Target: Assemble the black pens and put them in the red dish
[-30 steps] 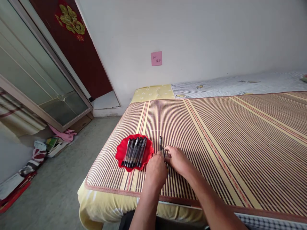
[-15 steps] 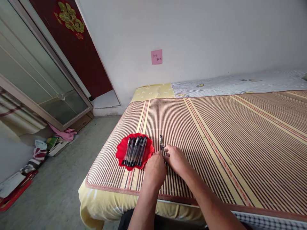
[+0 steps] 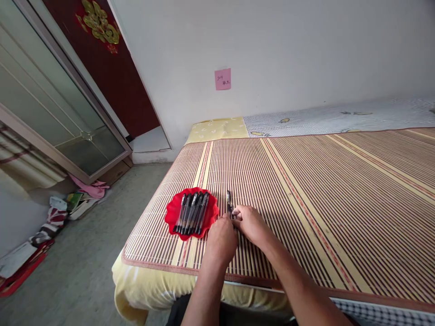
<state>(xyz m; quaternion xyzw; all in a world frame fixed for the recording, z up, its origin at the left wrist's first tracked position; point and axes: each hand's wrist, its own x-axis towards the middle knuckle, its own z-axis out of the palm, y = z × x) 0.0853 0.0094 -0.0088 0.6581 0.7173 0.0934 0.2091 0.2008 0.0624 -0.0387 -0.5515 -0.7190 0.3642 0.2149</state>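
A clear pen with a black cap (image 3: 229, 198) points away from me on the striped bamboo mat (image 3: 251, 176). My left hand (image 3: 222, 233) is closed around its near end, which the fingers hide. From the right, my right hand (image 3: 250, 222) pinches at the pen's middle, thumb and forefinger bent against the barrel. The two hands almost touch. Left of them sits a red scalloped plate (image 3: 171, 212). Several similar pens (image 3: 192, 213) lie in it side by side, caps at the far end.
The mat covers a bed with a yellow sheet (image 3: 159, 290) hanging over the near edge. A white wall with a pink note (image 3: 223, 79) rises behind. At left are a glass-paned door (image 3: 81, 131), the grey floor (image 3: 98, 240) and a pink cloth (image 3: 90, 186).
The right fingers have drawn slightly closer in on the pen. Both hands and the pen otherwise stay in nearly the same place, and the view has shifted a little.
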